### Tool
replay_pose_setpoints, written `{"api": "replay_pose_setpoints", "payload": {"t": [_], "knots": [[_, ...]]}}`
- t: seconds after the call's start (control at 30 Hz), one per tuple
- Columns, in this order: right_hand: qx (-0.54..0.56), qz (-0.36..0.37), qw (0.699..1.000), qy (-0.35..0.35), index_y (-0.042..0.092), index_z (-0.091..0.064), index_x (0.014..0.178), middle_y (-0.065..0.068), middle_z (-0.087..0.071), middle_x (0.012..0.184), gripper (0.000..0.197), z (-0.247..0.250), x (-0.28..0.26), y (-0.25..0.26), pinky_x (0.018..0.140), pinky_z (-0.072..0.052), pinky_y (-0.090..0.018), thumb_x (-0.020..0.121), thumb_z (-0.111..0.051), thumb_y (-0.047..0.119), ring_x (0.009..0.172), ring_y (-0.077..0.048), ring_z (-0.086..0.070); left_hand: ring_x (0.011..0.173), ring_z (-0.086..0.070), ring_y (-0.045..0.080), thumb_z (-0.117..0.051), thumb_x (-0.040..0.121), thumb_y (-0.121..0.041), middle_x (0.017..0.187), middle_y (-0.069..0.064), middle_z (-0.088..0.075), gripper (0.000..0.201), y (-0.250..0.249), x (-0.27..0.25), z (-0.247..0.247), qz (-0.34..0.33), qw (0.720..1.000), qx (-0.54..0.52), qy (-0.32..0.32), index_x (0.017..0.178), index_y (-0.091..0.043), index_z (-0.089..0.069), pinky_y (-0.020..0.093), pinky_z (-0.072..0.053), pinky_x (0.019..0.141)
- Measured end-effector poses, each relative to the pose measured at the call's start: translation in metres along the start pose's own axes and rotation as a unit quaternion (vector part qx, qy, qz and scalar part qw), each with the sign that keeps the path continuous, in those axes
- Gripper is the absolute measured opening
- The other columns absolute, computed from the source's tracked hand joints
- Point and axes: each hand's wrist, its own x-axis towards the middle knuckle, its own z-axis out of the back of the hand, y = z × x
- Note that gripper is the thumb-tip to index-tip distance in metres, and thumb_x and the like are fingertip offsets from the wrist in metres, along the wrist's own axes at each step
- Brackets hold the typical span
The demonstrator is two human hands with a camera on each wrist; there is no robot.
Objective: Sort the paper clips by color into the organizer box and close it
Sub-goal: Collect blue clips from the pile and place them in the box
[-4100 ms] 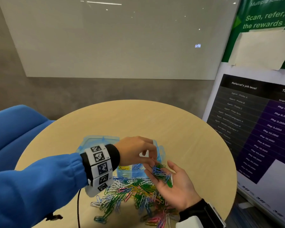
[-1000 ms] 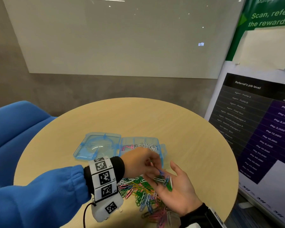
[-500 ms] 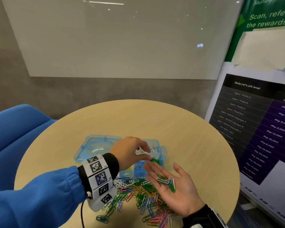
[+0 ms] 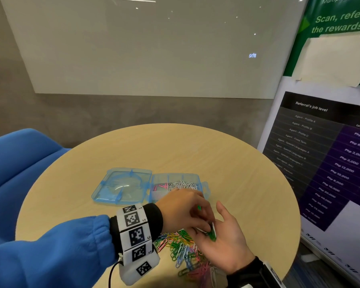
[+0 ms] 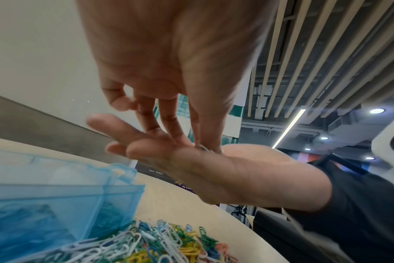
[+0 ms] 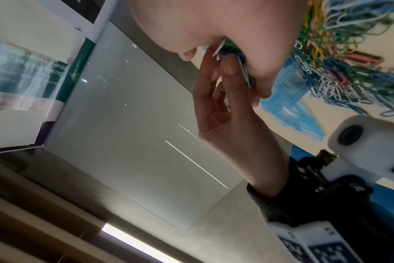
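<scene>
On the round table, the blue translucent organizer box (image 4: 195, 179) stands with its lid (image 4: 121, 186) folded flat to the left. Pink clips (image 4: 160, 186) and white clips (image 4: 182, 185) lie in its far compartments. My right hand (image 4: 227, 240) is held palm up just in front of the box, carrying a few green, white and blue paper clips (image 4: 212, 233). My left hand (image 4: 204, 227) reaches over that palm, and its thumb and fingertips (image 5: 205, 142) pinch one of these clips (image 6: 243, 71). A mixed pile of clips (image 4: 181, 246) lies beneath both hands.
A blue upholstered seat (image 4: 15, 163) stands left of the table. A printed poster board (image 4: 324, 152) leans at the right, close to the table edge. A grey wall with a pale board (image 4: 143, 48) is behind. Bare tabletop (image 4: 175, 146) lies beyond the box.
Half a second ago my left hand was over the box's compartments. It has come back toward me onto the right palm and taken hold of a clip there. The right hand stayed palm up.
</scene>
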Motion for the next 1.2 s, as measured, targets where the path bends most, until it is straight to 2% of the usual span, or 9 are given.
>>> {"api": "replay_pose_setpoints", "payload": {"t": [0.13, 0.23, 0.33, 0.57, 0.7, 0.83, 1.0, 1.1, 1.2], "knots": [[-0.002, -0.007, 1.0, -0.014, -0.001, -0.054, 0.119, -0.022, -0.06, 0.107, 0.053, 0.002, 0.002, -0.001, 0.093, -0.048, -0.043, 0.098, -0.042, 0.047, 0.105, -0.032, -0.06, 0.079, -0.059, 0.005, -0.077, 0.077, -0.035, 0.089, -0.01, -0.064, 0.017, 0.001, 0.0, 0.001, 0.011, 0.999, -0.031, 0.011, 0.091, -0.029, -0.071, 0.03, -0.049, 0.076], [-0.017, -0.011, 1.0, -0.009, -0.011, -0.055, 0.122, -0.027, -0.058, 0.123, 0.062, 0.0, -0.001, -0.001, 0.105, -0.04, -0.049, 0.1, -0.04, 0.045, 0.119, -0.035, -0.056, 0.078, -0.064, 0.015, -0.077, 0.079, -0.028, 0.083, -0.009, -0.066, 0.013, 0.003, 0.001, 0.007, 0.034, 0.995, -0.093, 0.028, 0.087, -0.021, -0.069, 0.031, -0.052, 0.074], [-0.02, -0.021, 1.0, -0.011, -0.013, -0.052, 0.128, -0.031, -0.053, 0.134, 0.066, 0.001, -0.001, 0.001, 0.114, -0.031, -0.049, 0.1, -0.038, 0.045, 0.131, -0.036, -0.048, 0.075, -0.06, 0.013, -0.075, 0.083, -0.023, 0.083, -0.006, -0.066, 0.008, 0.006, 0.002, 0.018, 0.046, 0.994, -0.096, 0.018, 0.085, -0.019, -0.069, 0.018, -0.048, 0.067], [-0.005, -0.015, 1.0, -0.023, -0.013, -0.047, 0.131, -0.032, -0.058, 0.126, 0.066, 0.007, 0.002, 0.008, 0.115, -0.031, -0.046, 0.101, -0.034, 0.044, 0.124, -0.041, -0.053, 0.072, -0.061, 0.013, -0.074, 0.082, -0.034, 0.082, -0.012, -0.066, 0.012, 0.028, 0.001, 0.044, 0.11, 0.988, -0.026, -0.105, 0.083, -0.025, -0.068, 0.035, -0.052, 0.071], [0.01, -0.004, 0.999, -0.03, -0.011, -0.044, 0.134, -0.034, -0.057, 0.126, 0.062, 0.007, 0.002, 0.013, 0.116, -0.028, -0.047, 0.101, -0.035, 0.041, 0.125, -0.042, -0.051, 0.068, -0.057, 0.006, -0.072, 0.084, -0.037, 0.084, -0.014, -0.064, 0.011, 0.039, -0.001, 0.047, 0.146, 0.983, 0.022, -0.107, 0.084, -0.028, -0.067, 0.027, -0.047, 0.065], [0.013, 0.005, 0.999, -0.037, -0.011, -0.046, 0.132, -0.034, -0.058, 0.125, 0.063, 0.006, 0.002, 0.013, 0.116, -0.028, -0.047, 0.1, -0.035, 0.043, 0.125, -0.042, -0.051, 0.082, -0.061, 0.01, -0.067, 0.089, -0.031, 0.097, -0.012, -0.061, 0.012, 0.04, -0.002, 0.04, 0.141, 0.985, 0.049, -0.082, 0.101, -0.03, -0.066, 0.033, -0.051, 0.078], [0.001, 0.009, 0.999, -0.034, -0.011, -0.051, 0.128, -0.028, -0.062, 0.121, 0.069, 0.007, 0.0, 0.013, 0.11, -0.037, -0.04, 0.098, -0.038, 0.049, 0.112, -0.035, -0.059, 0.082, -0.057, 0.003, -0.067, 0.088, -0.037, 0.099, -0.01, -0.06, 0.016, 0.017, -0.01, 0.019, -0.012, 0.999, 0.008, -0.036, 0.102, -0.028, -0.067, 0.024, -0.049, 0.076], [0.009, -0.005, 1.0, -0.017, -0.009, -0.058, 0.122, -0.022, -0.062, 0.083, 0.067, 0.005, -0.001, 0.011, 0.076, -0.043, -0.029, 0.097, -0.039, 0.05, 0.073, -0.026, -0.055, 0.084, -0.055, 0.008, -0.065, 0.088, -0.039, 0.096, -0.007, -0.059, 0.019, 0.009, -0.012, 0.003, -0.071, 0.995, 0.06, -0.027, 0.1, -0.026, -0.07, 0.023, -0.043, 0.072], [0.027, -0.007, 0.999, -0.02, -0.009, -0.06, 0.112, -0.017, -0.053, 0.067, 0.062, 0.005, 0.0, 0.009, 0.069, -0.036, -0.027, 0.098, -0.04, 0.048, 0.061, -0.023, -0.047, 0.084, -0.055, 0.011, -0.061, 0.089, -0.036, 0.095, -0.006, -0.059, 0.016, 0.009, -0.01, -0.003, -0.077, 0.993, 0.076, -0.039, 0.096, -0.025, -0.07, 0.031, -0.045, 0.071]]}}
